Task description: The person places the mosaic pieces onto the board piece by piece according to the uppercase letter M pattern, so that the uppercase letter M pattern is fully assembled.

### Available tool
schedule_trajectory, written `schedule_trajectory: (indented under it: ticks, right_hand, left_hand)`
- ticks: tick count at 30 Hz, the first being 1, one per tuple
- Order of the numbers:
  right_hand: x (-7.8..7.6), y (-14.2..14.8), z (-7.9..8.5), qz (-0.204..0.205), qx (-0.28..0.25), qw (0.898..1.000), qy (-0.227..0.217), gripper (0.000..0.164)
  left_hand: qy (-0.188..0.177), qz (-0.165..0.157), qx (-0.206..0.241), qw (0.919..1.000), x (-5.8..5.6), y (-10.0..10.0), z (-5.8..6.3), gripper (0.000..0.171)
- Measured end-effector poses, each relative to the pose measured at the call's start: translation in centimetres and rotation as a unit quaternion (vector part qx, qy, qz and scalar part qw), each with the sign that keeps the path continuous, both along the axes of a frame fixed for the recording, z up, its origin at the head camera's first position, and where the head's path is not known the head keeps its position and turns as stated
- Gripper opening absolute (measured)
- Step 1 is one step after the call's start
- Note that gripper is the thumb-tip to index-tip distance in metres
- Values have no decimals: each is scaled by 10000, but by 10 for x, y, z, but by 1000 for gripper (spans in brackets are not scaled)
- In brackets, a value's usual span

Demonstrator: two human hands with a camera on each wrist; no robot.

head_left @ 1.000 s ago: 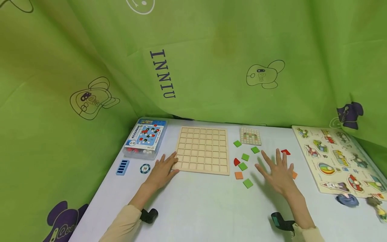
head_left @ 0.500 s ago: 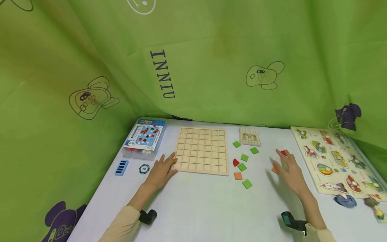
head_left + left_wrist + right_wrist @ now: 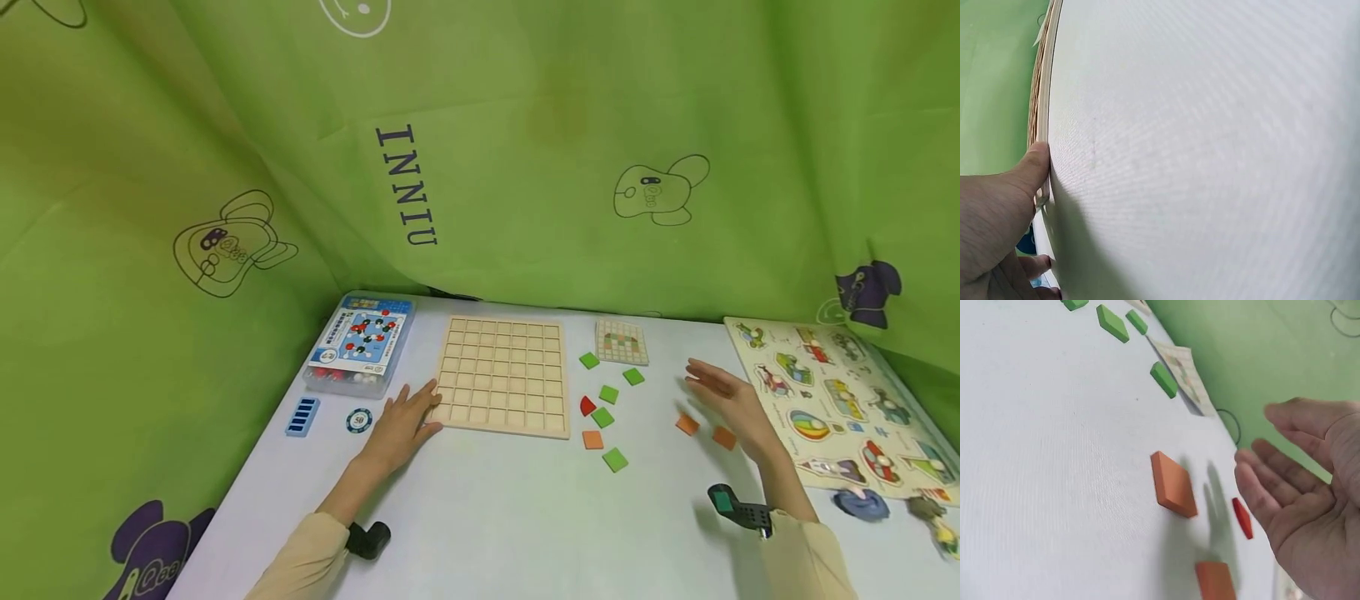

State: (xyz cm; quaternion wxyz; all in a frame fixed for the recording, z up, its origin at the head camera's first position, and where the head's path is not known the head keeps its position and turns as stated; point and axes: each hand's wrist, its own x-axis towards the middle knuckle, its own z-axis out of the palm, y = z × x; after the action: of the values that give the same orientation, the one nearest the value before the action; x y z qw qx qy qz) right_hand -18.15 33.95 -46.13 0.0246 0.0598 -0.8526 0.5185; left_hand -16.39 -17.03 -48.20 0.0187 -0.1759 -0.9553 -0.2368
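My left hand (image 3: 402,423) rests at the near left corner of a wooden grid board (image 3: 501,375), fingers extended along its side. In the left wrist view the thumb (image 3: 1036,164) touches the board's edge. My right hand (image 3: 738,408) hovers above the table with nothing in its grasp, its fingers loosely bent. Below and beside it lie two orange square tiles, one orange tile (image 3: 1174,485) nearer the middle of the right wrist view and another orange tile (image 3: 1215,580) lower. A red piece (image 3: 1242,517) lies near the fingers there; the hand hides it in the head view.
Several green tiles (image 3: 602,417), a red quarter-round piece (image 3: 587,406) and an orange tile (image 3: 592,440) lie right of the board. Behind them is a pattern card (image 3: 622,342). A peg puzzle (image 3: 843,400) lies far right; a boxed set (image 3: 362,343) and a chip (image 3: 359,420) sit left.
My right hand has moved right and lifted from the orange and red pieces, its spread fingers drawing together. Two orange tiles now show plainly on the table. The left hand has stayed put.
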Motion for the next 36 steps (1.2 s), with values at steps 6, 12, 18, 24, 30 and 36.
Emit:
schedule_trajectory:
  ticks: [6,12,18,24,30,36]
  right_hand:
    - [-10,0,-4,-133,-299,9992,249,44]
    - [-16,5,-4,-633,442,9884,1310,34]
    - [-17,10,-6,-961,1167,9834,1008,36]
    - [-18,11,-11,-1022,1381,9847,299,45]
    - [-18,13,-18,-799,1181,9898,-61,48]
    - [-18,16,-22,-383,865,9955,-108,49]
  left_hand:
    - [2,-8,-12,10000,0,2,-1,47]
    - [8,53,-29,10000,2,1,1,47]
    - [18,55,-19,10000,3,1,2,48]
    - [48,65,-5,10000,3,1,2,47]
    - [74,58,-4,10000,2,1,2,46]
    - [69,66,7,10000,2,2,1,46]
